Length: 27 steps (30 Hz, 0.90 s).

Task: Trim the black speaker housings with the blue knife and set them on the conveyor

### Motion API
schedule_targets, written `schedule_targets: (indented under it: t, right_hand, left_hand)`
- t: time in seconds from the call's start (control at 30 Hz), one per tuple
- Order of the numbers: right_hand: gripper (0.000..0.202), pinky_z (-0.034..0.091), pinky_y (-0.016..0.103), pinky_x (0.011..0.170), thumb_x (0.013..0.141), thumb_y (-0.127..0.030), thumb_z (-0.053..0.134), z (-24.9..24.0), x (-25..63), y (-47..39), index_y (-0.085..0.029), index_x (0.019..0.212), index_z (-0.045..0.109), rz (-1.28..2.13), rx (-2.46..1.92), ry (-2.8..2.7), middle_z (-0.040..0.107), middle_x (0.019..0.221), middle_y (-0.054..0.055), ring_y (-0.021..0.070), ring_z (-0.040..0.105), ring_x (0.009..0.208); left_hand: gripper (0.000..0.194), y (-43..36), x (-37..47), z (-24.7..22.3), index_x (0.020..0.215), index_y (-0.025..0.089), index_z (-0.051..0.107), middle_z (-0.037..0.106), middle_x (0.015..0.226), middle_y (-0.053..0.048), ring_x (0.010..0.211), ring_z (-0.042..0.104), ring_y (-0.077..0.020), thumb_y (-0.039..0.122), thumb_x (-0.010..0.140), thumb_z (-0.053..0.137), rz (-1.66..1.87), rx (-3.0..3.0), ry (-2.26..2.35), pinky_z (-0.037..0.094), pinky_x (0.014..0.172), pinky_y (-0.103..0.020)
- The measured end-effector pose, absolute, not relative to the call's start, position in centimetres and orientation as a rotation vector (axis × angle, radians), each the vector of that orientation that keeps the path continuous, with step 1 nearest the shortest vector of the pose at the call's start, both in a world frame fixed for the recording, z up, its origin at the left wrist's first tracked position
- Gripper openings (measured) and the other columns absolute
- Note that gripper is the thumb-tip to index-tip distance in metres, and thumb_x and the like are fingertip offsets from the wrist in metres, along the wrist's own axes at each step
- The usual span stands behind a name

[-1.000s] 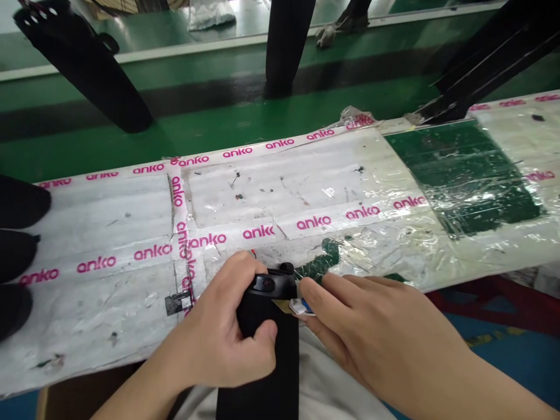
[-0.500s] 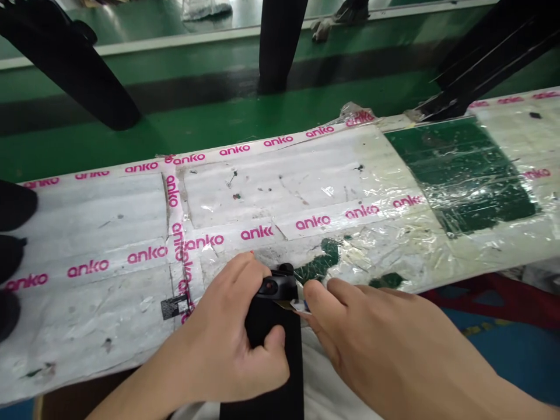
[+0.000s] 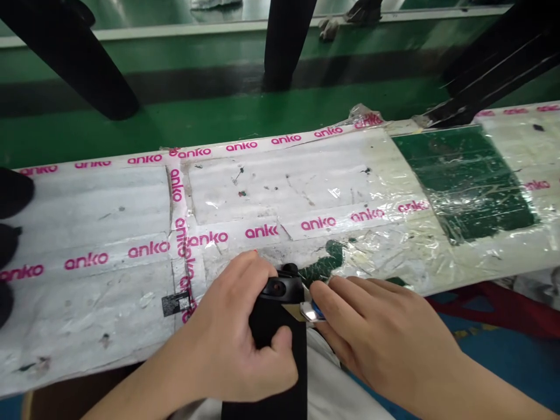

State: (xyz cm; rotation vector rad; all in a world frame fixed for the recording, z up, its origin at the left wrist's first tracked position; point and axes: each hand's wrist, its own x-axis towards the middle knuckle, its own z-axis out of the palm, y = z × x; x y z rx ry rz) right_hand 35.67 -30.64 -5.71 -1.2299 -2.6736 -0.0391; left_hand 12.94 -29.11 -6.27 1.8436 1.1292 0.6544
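A long black part (image 3: 280, 367) with a glossy black end piece (image 3: 282, 287) lies at the table's front edge and runs down toward my body. My left hand (image 3: 245, 332) is wrapped round it just below the end piece, thumb on top. In my right hand (image 3: 371, 326) is a small cutter (image 3: 311, 312) with a metal and blue body. Its blade lies over the black part, just below the end piece. The fingers of my right hand are closed round the cutter and hide most of its handle.
The table (image 3: 280, 192) is covered in white sheet and pink-lettered tape. A small black label (image 3: 175, 304) lies left of my hands. Rounded black ends (image 3: 15, 192) stand at the left edge. Beyond are a green surface (image 3: 196, 111) and black parts (image 3: 289, 41) leaning over it.
The cutter has drawn slightly back to the right, showing more of its metal and blue body. My left hand keeps its hold. The whole view has shifted a little.
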Motion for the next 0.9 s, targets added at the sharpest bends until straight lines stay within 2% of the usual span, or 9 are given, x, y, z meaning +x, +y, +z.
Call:
schedule_targets:
  t: [0.1, 0.23, 0.5, 0.57, 0.7, 0.8, 0.9]
  right_hand:
    - [0.017, 0.032, 0.037, 0.060, 0.103, -0.012, 0.041, -5.3, 35.7, -30.9, -0.021, 0.110, 0.053, -0.061, -1.241, -2.711, 0.056, 0.075, -0.002, 0.0204, 0.055, 0.059]
    - [0.027, 0.030, 0.039, 0.063, 0.093, -0.008, 0.044, -5.0, 35.7, -31.4, -0.022, 0.115, 0.051, -0.063, -1.314, -2.726, 0.056, 0.077, -0.001, 0.0225, 0.054, 0.062]
    - [0.042, 0.031, 0.037, 0.055, 0.073, -0.004, 0.052, -4.0, 35.2, -32.1, -0.027, 0.107, 0.043, 0.063, -1.487, -2.774, 0.056, 0.075, -0.003, 0.0219, 0.056, 0.056]
    - [0.041, 0.026, 0.036, 0.050, 0.070, -0.005, 0.055, -3.5, 35.3, -31.9, -0.028, 0.102, 0.043, 0.101, -1.498, -2.782, 0.055, 0.071, -0.003, 0.0217, 0.056, 0.050]
    - [0.043, 0.009, 0.033, 0.048, 0.058, -0.008, 0.065, -2.6, 35.2, -31.0, -0.029, 0.088, 0.041, 0.153, -1.447, -2.878, 0.049, 0.059, -0.006, 0.0207, 0.049, 0.035]
    - [0.043, 0.005, 0.031, 0.049, 0.056, -0.009, 0.067, -2.3, 34.6, -29.9, -0.029, 0.082, 0.039, 0.143, -1.422, -2.908, 0.048, 0.054, -0.007, 0.0196, 0.048, 0.033]
    - [0.040, 0.004, 0.033, 0.048, 0.062, -0.011, 0.069, -2.0, 34.2, -29.3, -0.029, 0.081, 0.039, 0.153, -1.387, -2.945, 0.048, 0.052, -0.008, 0.0187, 0.045, 0.033]
  left_hand:
    - [0.024, -29.1, 13.0, -6.1, 0.091, 0.022, 0.045, 0.047, 0.088, -0.001, 0.077, 0.048, -0.0197, 0.016, 0.068, 0.048, 0.640, 1.850, 1.128, 0.044, 0.064, -0.034]
    - [0.023, -29.0, 13.1, -6.0, 0.092, 0.022, 0.046, 0.049, 0.091, -0.003, 0.080, 0.050, -0.0210, 0.017, 0.070, 0.049, 0.626, 1.862, 1.119, 0.045, 0.065, -0.035]
    - [0.020, -29.0, 13.5, -5.7, 0.088, 0.022, 0.046, 0.049, 0.088, -0.004, 0.080, 0.051, -0.0224, 0.016, 0.070, 0.048, 0.620, 1.902, 1.131, 0.047, 0.065, -0.037]
    - [0.019, -28.9, 13.6, -5.6, 0.087, 0.022, 0.046, 0.049, 0.087, -0.004, 0.079, 0.051, -0.0225, 0.015, 0.070, 0.048, 0.610, 1.914, 1.137, 0.047, 0.065, -0.038]
    - [0.017, -28.8, 13.7, -5.4, 0.085, 0.022, 0.046, 0.051, 0.086, -0.004, 0.077, 0.052, -0.0225, 0.016, 0.070, 0.049, 0.571, 1.938, 1.144, 0.047, 0.064, -0.038]
    - [0.015, -28.7, 13.8, -5.4, 0.084, 0.022, 0.047, 0.052, 0.085, -0.004, 0.076, 0.054, -0.0229, 0.016, 0.071, 0.049, 0.554, 1.952, 1.160, 0.046, 0.064, -0.038]
    - [0.014, -28.7, 13.8, -5.5, 0.085, 0.022, 0.048, 0.051, 0.083, -0.002, 0.074, 0.053, -0.0214, 0.016, 0.073, 0.051, 0.574, 1.964, 1.168, 0.044, 0.062, -0.035]
